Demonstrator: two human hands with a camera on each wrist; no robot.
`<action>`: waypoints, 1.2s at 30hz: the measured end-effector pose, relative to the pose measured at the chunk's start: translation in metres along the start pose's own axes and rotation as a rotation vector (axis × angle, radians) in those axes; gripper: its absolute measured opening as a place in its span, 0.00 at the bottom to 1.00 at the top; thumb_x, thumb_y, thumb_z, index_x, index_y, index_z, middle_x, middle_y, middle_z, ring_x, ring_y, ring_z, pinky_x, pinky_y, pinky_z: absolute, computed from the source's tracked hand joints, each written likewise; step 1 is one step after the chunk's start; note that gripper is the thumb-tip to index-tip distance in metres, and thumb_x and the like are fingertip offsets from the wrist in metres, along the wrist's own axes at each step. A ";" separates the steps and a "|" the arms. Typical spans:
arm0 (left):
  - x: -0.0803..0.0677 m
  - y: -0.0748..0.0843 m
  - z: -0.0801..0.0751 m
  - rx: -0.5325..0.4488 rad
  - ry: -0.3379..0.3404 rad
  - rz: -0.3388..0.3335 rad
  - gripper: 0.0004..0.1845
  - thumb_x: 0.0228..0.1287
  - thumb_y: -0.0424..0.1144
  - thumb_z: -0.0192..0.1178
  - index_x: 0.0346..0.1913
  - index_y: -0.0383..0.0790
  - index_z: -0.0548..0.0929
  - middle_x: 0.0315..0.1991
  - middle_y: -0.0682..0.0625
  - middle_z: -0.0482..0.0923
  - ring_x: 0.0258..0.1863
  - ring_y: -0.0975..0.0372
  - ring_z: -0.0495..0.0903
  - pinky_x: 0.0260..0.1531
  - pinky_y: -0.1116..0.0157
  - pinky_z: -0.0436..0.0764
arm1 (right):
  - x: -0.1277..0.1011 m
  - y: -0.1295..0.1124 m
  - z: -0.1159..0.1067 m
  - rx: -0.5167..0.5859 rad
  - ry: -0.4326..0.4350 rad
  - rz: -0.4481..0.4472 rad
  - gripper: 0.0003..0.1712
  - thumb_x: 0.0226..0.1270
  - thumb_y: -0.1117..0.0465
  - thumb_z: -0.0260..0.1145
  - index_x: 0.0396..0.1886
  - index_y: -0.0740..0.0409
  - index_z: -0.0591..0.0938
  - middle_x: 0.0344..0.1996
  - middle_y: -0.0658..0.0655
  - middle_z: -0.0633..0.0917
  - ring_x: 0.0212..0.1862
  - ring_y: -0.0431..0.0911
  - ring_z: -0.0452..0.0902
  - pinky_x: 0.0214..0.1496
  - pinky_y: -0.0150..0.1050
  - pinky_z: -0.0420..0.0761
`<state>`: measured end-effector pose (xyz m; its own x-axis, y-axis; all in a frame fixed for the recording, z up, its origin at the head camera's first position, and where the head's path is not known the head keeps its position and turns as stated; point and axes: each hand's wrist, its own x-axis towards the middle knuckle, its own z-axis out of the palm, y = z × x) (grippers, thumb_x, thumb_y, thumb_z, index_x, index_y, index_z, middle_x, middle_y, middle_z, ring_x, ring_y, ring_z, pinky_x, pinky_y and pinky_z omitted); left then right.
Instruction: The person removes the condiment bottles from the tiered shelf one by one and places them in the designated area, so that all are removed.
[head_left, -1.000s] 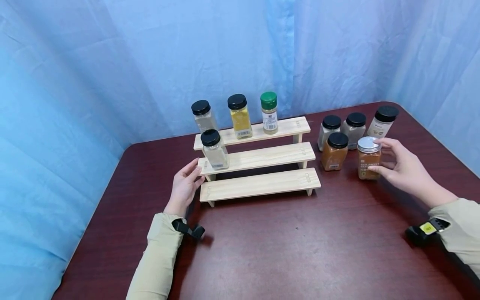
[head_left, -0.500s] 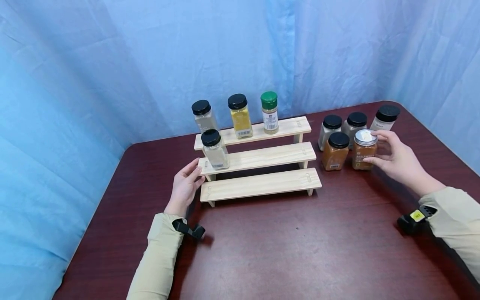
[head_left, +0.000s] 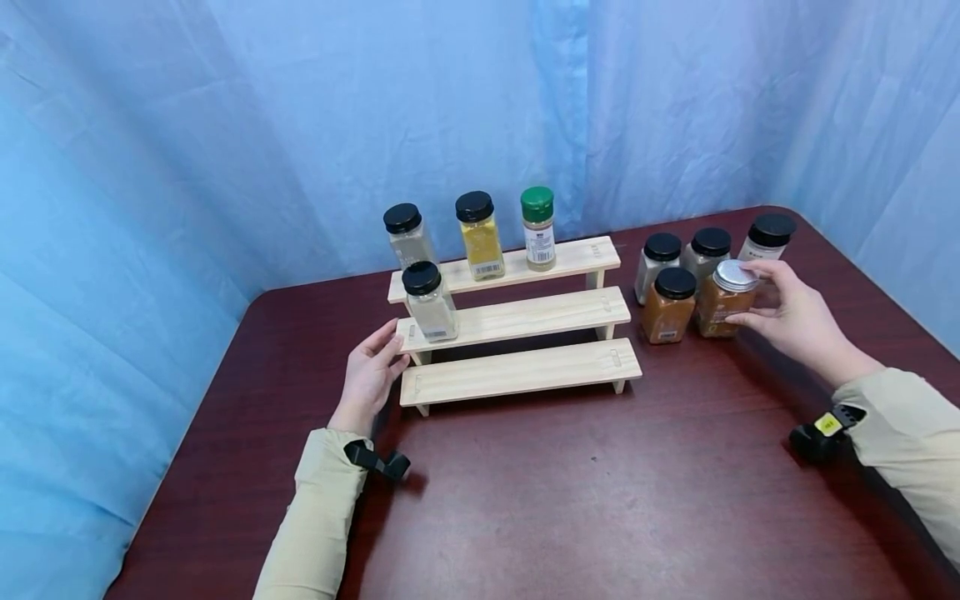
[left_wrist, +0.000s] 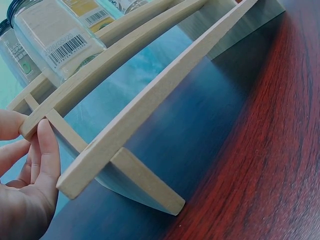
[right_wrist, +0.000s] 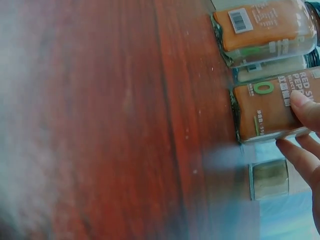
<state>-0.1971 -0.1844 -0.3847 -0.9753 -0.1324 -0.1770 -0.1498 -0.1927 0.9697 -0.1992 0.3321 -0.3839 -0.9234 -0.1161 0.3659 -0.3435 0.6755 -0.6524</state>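
My right hand (head_left: 752,293) grips a silver-lidded jar of orange spice (head_left: 722,298) by its side, low over the table beside a black-lidded orange jar (head_left: 671,305). In the right wrist view, fingers (right_wrist: 305,107) wrap the silver-lidded jar (right_wrist: 262,110), its base level with the orange jar (right_wrist: 265,30). My left hand (head_left: 386,354) rests with straight fingers against the left end of a three-tier wooden rack (head_left: 517,372). In the left wrist view, fingertips (left_wrist: 46,145) touch the middle tier's end on the rack (left_wrist: 150,95), below a clear jar (left_wrist: 55,40).
The top tier holds a clear jar (head_left: 407,237), a yellow jar (head_left: 480,237) and a green-lidded jar (head_left: 538,228); the middle tier holds a clear jar (head_left: 429,303). Three black-lidded jars (head_left: 708,248) stand behind my right hand. Blue curtain surrounds the dark red table (head_left: 570,500).
My right hand carried the silver-lidded jar back and to the left, from the front of the group to beside the black-lidded orange jar. The left hand stayed on the rack.
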 end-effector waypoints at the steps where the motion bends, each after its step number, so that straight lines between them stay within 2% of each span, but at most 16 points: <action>1: 0.000 0.000 0.000 0.001 -0.002 -0.001 0.24 0.72 0.29 0.47 0.70 0.36 0.64 0.46 0.51 0.68 0.32 0.71 0.75 0.34 0.75 0.78 | 0.000 0.001 0.000 0.001 0.005 0.001 0.43 0.47 0.85 0.67 0.63 0.67 0.60 0.55 0.73 0.69 0.38 0.07 0.59 0.32 0.07 0.66; 15: -0.002 0.000 0.001 -0.013 0.002 0.009 0.24 0.71 0.29 0.48 0.69 0.35 0.65 0.42 0.53 0.69 0.31 0.72 0.75 0.33 0.75 0.78 | 0.001 0.000 -0.003 0.003 -0.017 0.023 0.42 0.48 0.84 0.67 0.63 0.67 0.60 0.54 0.74 0.68 0.37 0.09 0.60 0.31 0.08 0.66; 16: -0.002 0.000 0.001 -0.016 0.002 0.009 0.24 0.71 0.29 0.48 0.69 0.35 0.65 0.42 0.53 0.69 0.31 0.72 0.75 0.33 0.75 0.78 | 0.002 0.001 -0.003 -0.004 -0.024 0.029 0.42 0.48 0.83 0.67 0.63 0.67 0.60 0.54 0.74 0.68 0.39 0.14 0.66 0.31 0.08 0.66; 18: -0.002 0.000 0.001 -0.014 0.001 0.011 0.24 0.71 0.29 0.48 0.69 0.35 0.65 0.42 0.53 0.69 0.31 0.72 0.75 0.33 0.75 0.78 | 0.002 0.001 -0.005 -0.012 -0.040 0.035 0.42 0.48 0.83 0.67 0.63 0.68 0.61 0.55 0.73 0.67 0.45 0.31 0.75 0.32 0.07 0.65; 20: -0.003 -0.001 0.002 -0.012 0.001 0.011 0.24 0.71 0.29 0.48 0.69 0.35 0.65 0.42 0.53 0.69 0.31 0.72 0.75 0.33 0.75 0.78 | 0.003 0.001 -0.006 -0.023 -0.053 0.029 0.41 0.48 0.82 0.68 0.63 0.70 0.61 0.55 0.73 0.66 0.50 0.51 0.74 0.33 0.07 0.64; 22: -0.003 0.000 0.002 -0.013 0.002 0.008 0.24 0.71 0.29 0.48 0.69 0.36 0.65 0.42 0.54 0.69 0.31 0.72 0.75 0.33 0.75 0.78 | 0.004 0.001 -0.008 -0.042 -0.071 0.021 0.41 0.47 0.81 0.70 0.62 0.71 0.62 0.55 0.73 0.66 0.50 0.68 0.66 0.34 0.06 0.63; 29: -0.002 0.000 0.000 -0.024 0.001 0.011 0.24 0.71 0.28 0.48 0.69 0.34 0.64 0.40 0.55 0.71 0.30 0.71 0.75 0.32 0.75 0.78 | 0.010 -0.001 -0.020 -0.112 -0.127 -0.025 0.40 0.46 0.73 0.75 0.60 0.69 0.66 0.53 0.71 0.69 0.50 0.65 0.68 0.34 0.09 0.63; 31: -0.002 0.000 0.000 -0.023 0.003 0.011 0.24 0.71 0.28 0.48 0.69 0.34 0.64 0.40 0.55 0.70 0.30 0.72 0.75 0.32 0.76 0.78 | 0.012 -0.004 -0.023 -0.121 -0.134 -0.027 0.40 0.46 0.71 0.76 0.59 0.69 0.67 0.52 0.69 0.71 0.51 0.59 0.70 0.35 0.08 0.61; 33: -0.002 0.000 0.000 -0.013 -0.001 0.012 0.25 0.71 0.29 0.48 0.69 0.34 0.64 0.41 0.55 0.70 0.31 0.72 0.75 0.32 0.76 0.78 | 0.013 -0.009 -0.028 -0.116 -0.127 -0.022 0.39 0.47 0.70 0.76 0.58 0.69 0.67 0.52 0.68 0.71 0.50 0.45 0.71 0.36 0.08 0.61; 35: -0.002 0.000 0.000 -0.015 0.003 0.009 0.25 0.71 0.29 0.49 0.69 0.34 0.64 0.41 0.54 0.70 0.31 0.72 0.75 0.32 0.76 0.78 | 0.015 -0.014 -0.034 -0.077 -0.117 0.005 0.38 0.49 0.70 0.75 0.59 0.69 0.67 0.53 0.68 0.70 0.48 0.33 0.68 0.37 0.07 0.61; 36: -0.002 0.001 0.000 -0.016 0.004 0.009 0.24 0.71 0.29 0.49 0.69 0.34 0.64 0.41 0.54 0.70 0.31 0.72 0.76 0.32 0.76 0.78 | 0.015 -0.018 -0.037 -0.063 -0.112 0.028 0.38 0.51 0.69 0.74 0.60 0.68 0.66 0.54 0.67 0.70 0.49 0.32 0.67 0.38 0.07 0.61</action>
<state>-0.1957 -0.1846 -0.3839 -0.9758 -0.1385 -0.1691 -0.1383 -0.2075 0.9684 -0.2007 0.3450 -0.3421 -0.9469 -0.1748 0.2698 -0.3095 0.7233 -0.6173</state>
